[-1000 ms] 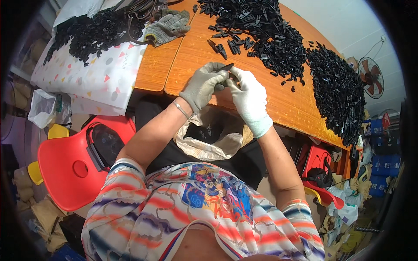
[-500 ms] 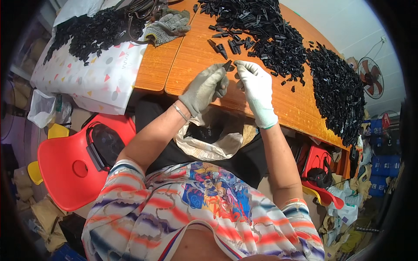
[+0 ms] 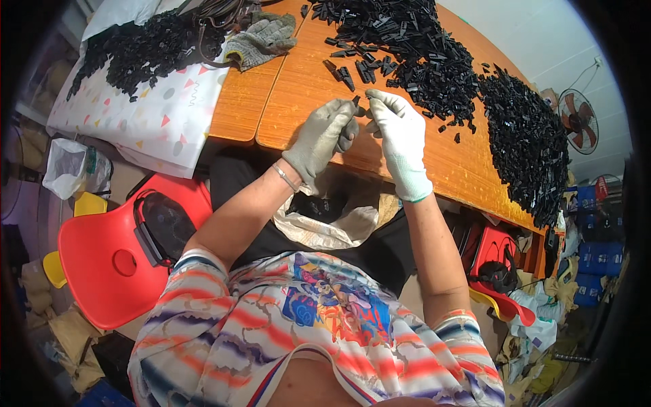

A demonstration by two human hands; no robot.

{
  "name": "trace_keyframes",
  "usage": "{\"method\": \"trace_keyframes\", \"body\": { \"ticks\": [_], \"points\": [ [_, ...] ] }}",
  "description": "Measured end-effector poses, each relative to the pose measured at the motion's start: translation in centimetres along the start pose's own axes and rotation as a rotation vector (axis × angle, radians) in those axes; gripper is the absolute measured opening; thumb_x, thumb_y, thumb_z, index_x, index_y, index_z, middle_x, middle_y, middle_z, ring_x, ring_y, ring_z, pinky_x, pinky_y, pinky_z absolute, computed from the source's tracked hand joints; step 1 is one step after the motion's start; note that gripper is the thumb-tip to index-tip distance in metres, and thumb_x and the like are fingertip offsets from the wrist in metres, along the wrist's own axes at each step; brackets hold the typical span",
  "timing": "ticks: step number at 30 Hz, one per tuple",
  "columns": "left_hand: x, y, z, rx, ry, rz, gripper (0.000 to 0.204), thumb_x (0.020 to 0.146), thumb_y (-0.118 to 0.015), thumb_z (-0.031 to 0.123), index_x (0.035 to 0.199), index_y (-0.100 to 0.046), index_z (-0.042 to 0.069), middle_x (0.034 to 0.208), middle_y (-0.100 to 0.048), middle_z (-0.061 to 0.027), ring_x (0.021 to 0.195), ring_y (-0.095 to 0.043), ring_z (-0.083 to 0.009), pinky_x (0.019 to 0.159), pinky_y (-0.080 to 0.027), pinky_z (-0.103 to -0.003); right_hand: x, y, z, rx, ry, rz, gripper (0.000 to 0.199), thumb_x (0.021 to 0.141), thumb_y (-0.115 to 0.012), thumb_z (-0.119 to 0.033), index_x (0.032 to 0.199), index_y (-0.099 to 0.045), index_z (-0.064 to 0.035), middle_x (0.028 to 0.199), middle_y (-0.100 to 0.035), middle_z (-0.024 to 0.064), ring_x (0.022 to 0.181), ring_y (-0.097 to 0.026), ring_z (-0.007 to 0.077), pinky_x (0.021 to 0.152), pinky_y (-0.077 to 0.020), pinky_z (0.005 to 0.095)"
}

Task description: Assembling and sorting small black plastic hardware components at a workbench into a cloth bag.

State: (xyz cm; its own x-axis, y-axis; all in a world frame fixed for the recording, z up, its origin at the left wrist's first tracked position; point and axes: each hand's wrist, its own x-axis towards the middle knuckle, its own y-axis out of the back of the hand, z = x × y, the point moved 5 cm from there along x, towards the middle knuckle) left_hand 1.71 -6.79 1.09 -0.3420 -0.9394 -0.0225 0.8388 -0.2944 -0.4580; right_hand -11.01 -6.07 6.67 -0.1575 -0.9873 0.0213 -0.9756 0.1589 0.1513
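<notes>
My left hand (image 3: 320,138), in a dirty grey work glove, pinches a small black plastic piece (image 3: 356,100) that pokes up past the thumb. Close beside it, my right hand (image 3: 401,139) wears a whiter glove with its fingers bent and pressed together; something small and dark shows at the fingertips, too small to name. Both hands hover above the front edge of the wooden table (image 3: 288,102). Several long black plastic pieces (image 3: 346,78) lie just beyond them, beside a large heap of similar pieces (image 3: 434,71). Below the hands, between my legs, an open whitish sack (image 3: 325,234) has dark contents.
Another black heap (image 3: 525,142) spreads along the table's right. At left, more black pieces (image 3: 146,54) cover a patterned white sheet (image 3: 169,125), near a spare grey glove (image 3: 263,44). A red chair (image 3: 102,264) stands left, another (image 3: 498,264) right. A fan (image 3: 578,121) is beyond.
Both hands stay nearly in place, with small finger shifts. The black piece in my left hand now shows less and points more upward.
</notes>
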Motion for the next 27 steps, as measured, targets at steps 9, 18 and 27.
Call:
{"method": "trace_keyframes", "body": {
  "ticks": [9,18,27],
  "points": [
    [-0.5,-0.4,0.6,0.093,0.009,0.026,0.02,0.101,-0.044,0.025,0.099,-0.054,0.008,0.068,-0.049,0.0047,0.054,-0.04,-0.0016,0.047,-0.032,-0.016,-0.2,-0.1,0.0,0.003,0.023,-0.015,0.024,0.091,-0.061,-0.009,0.111,-0.065,0.003,0.098,-0.069,0.0069,0.085,-0.064,0.0103,0.076,-0.0487,0.0225],
    [-0.6,-0.5,0.8,0.117,0.015,0.066,0.019,0.1,-0.045,0.023,0.099,-0.055,0.008,0.068,-0.048,0.0047,0.053,-0.039,-0.0011,0.047,-0.032,-0.015,0.0,-0.2,0.7,-0.031,0.053,-0.034,0.024,0.091,-0.061,-0.009,0.111,-0.064,0.0034,0.098,-0.069,0.0086,0.087,-0.064,0.0119,0.079,-0.0494,0.0236],
    [-0.7,-0.6,0.8,0.149,0.027,0.106,0.018,0.099,-0.046,0.022,0.097,-0.055,0.007,0.066,-0.048,0.0047,0.052,-0.038,-0.0003,0.045,-0.031,-0.016,0.2,-0.3,1.4,-0.122,0.086,-0.05,0.026,0.091,-0.061,-0.009,0.114,-0.062,0.0029,0.1,-0.069,0.0085,0.091,-0.065,0.0113,0.08,-0.0491,0.0232]
  ]
}}
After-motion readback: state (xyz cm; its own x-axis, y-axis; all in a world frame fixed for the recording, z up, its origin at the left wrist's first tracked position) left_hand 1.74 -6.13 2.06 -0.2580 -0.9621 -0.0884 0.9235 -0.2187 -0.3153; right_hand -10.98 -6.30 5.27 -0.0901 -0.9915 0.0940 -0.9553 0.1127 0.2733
